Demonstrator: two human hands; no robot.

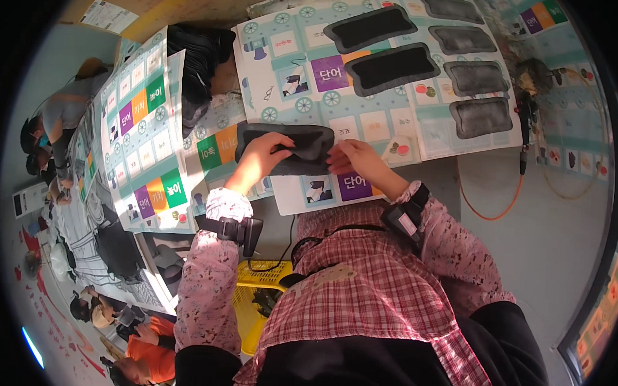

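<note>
A black padded piece (310, 147), oblong with a wavy rim, lies at the near edge of the covered table in front of me. My left hand (259, 160) is closed on its left part, thumb and forefinger pinching the fabric. At its right end, my right hand (356, 162) grips the edge with bent fingers; the fingertips are partly hidden. Beyond them lie two similar black pads (391, 68) with their dark faces up. Several greyer pads (463, 40) form a column on the right.
A pile of black pieces (191, 59) stands at the far left, beside printed sheets (144, 129). An orange hose (490, 218) hangs on the right from a black fitting (526, 119). Below the table is a yellow basket (258, 280). Other people (150, 351) are at the left.
</note>
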